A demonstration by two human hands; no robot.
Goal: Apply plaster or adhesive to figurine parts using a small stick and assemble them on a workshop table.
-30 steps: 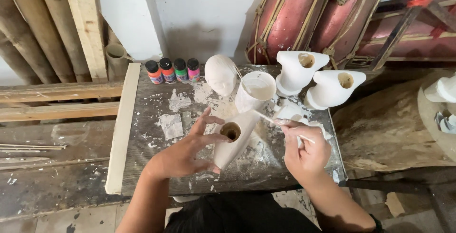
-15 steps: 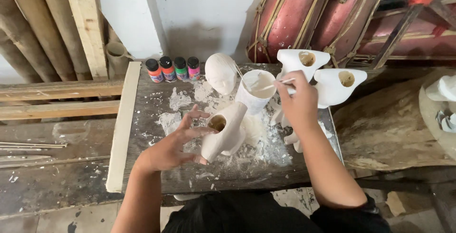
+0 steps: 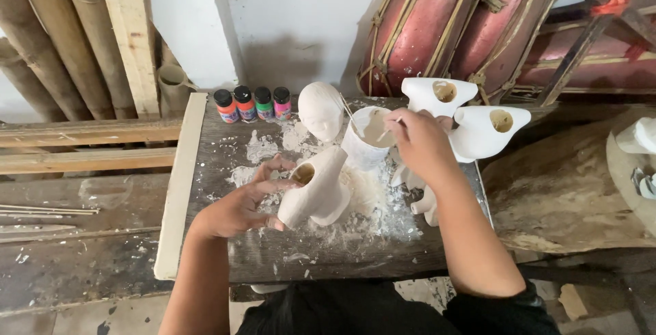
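4 paint bottles [image 3: 253,104] behind left hand [image 3: 236,206], white cup [image 3: 365,137]

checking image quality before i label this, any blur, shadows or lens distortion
Head view: soft, even light, no glare; the white head cast throws a faint shadow on the wall; planks and bamboo bow at the left edge; right hand and left hand look sharp.

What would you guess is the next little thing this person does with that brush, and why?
Probably lift the brush out of the white cup and carry it to the hollow white figure. The right hand has the brush tip at the cup's pale mix, while the left hand tilts the figure, its opening upward, over the splattered board.
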